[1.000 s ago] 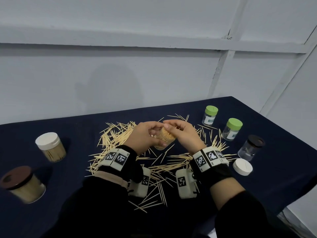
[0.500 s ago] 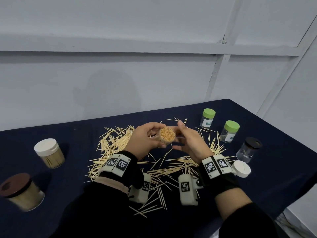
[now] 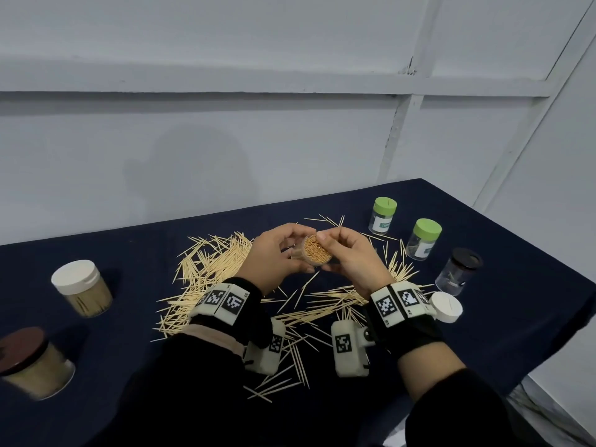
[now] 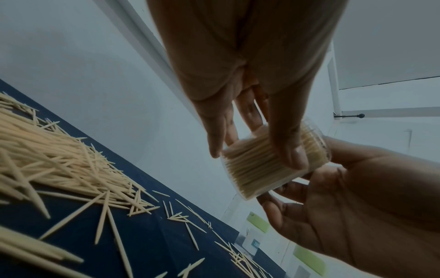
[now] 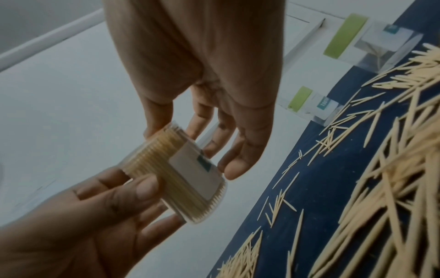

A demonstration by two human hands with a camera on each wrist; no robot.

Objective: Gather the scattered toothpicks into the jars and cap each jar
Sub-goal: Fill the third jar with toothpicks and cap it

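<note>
Both hands up over the table (image 3: 483, 317), sharing one clear jar (image 3: 314, 254) packed w/ toothpicks, no cap on, tilted so its open mouth faces the person. Left hand (image 3: 274, 256) grips it, thumb and fingers curled round the side; right hand (image 3: 351, 259) holds the other side, fingertips (image 3: 322, 235) at the rim. Loose toothpicks (image 3: 213, 262) lie scattered on the dark cloth below. White cap (image 3: 446, 306) sits just beside the right wrist. Two green-lid jars (image 3: 422, 238) stand capped, far right

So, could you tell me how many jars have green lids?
2: the far green-lidded jar and the nearer green-lidded jar, both standing at the table's right side.
</note>
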